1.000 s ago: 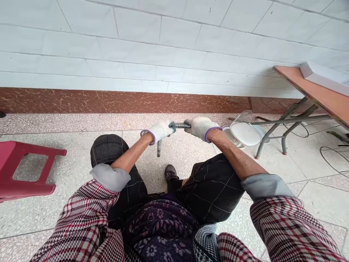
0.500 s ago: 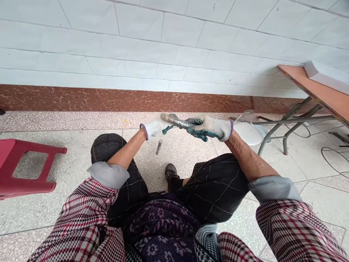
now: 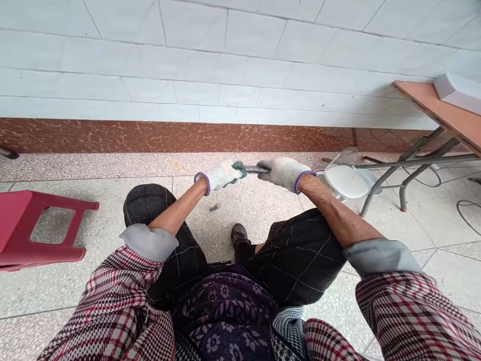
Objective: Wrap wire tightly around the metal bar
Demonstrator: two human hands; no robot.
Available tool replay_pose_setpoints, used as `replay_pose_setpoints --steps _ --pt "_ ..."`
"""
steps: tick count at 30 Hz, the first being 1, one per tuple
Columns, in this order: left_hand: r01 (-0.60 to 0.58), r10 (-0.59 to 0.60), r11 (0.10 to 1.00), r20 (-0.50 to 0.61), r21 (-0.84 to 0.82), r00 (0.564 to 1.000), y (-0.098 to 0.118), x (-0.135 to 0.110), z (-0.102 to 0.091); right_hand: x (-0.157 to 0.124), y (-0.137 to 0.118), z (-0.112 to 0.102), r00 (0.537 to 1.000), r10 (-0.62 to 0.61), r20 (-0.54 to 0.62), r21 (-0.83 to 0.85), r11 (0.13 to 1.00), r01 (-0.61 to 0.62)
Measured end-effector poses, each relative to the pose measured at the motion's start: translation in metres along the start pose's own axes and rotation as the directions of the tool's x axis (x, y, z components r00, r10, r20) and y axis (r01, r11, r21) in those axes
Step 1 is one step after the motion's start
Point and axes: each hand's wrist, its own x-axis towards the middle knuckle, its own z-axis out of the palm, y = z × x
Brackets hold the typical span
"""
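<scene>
In the head view, your gloved left hand (image 3: pixel 226 175) and gloved right hand (image 3: pixel 284 173) both have fingers curled closed round the ridged metal tube (image 3: pixel 254 169), which spans between them at 12 o'clock, while at 2 o'clock what looks like a white container (image 3: pixel 346 181) sits beside the table (image 3: pixel 424 102), its contents unclear.

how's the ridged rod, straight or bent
Straight where visible: the ridged rod shows no bend between left hand and right hand.

The left hand (image 3: pixel 226 174) and right hand (image 3: pixel 284 173) hid parts of the ribbed tube (image 3: pixel 253 169); frame edges cropped the stool (image 3: pixel 18 220) and table (image 3: pixel 445 108).
</scene>
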Motion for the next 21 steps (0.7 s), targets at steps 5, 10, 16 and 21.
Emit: replay_pose_setpoints --steps 5,10,16,21 --pt "-0.144 0.14 0.977 -0.033 -0.156 0.99 0.007 0.004 0.019 0.001 -0.014 -0.016 0.987 0.018 -0.158 0.209 0.978 0.015" --pt "-0.25 0.235 0.95 -0.096 -0.19 0.967 0.006 0.008 0.021 -0.01 -0.017 -0.013 0.999 -0.002 0.05 0.712 0.701 -0.035" --pt "-0.27 0.26 0.96 -0.116 -0.078 0.959 0.016 0.002 0.022 -0.015 -0.007 -0.015 0.973 -0.13 0.192 0.853 0.512 -0.1" --pt "-0.268 0.291 0.945 0.107 -0.188 0.951 0.025 -0.003 0.021 -0.028 -0.004 -0.016 0.953 -0.232 0.195 0.863 0.503 -0.054"
